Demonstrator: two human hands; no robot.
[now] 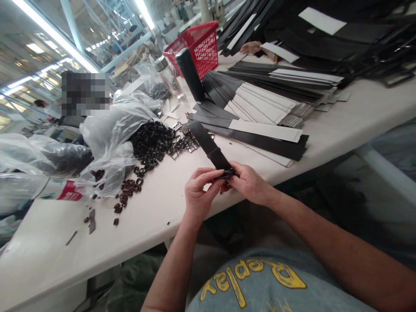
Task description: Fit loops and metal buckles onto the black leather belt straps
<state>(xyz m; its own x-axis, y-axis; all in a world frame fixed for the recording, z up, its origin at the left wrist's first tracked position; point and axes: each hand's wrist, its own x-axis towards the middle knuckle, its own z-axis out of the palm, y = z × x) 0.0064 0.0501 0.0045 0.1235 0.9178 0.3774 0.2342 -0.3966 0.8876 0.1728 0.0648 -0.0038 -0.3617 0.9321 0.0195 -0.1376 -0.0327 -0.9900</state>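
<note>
Shirt [253, 288]: yours, nearest the camera, across the bottom of the frame.
Strap [207, 141]: black, at the centre of the frame, its near end between your fingers, a narrow band across it partway up.
Long axis: slants from your fingers towards the upper left, the far end by the buckles [188, 143]; you cannot tell whether that end rests on the table [146, 229].
Nearer hand: neither; both of yours meet at the near end.
Left hand [198, 186]: thumb and fingers nearly closed, pinching the near end, a small gap behind the pinch.
Right hand [251, 184]: fingers closed on the same end, fingertips partly hidden.
Forearms: yours rise from the lower edge and lower right, converging.
</note>
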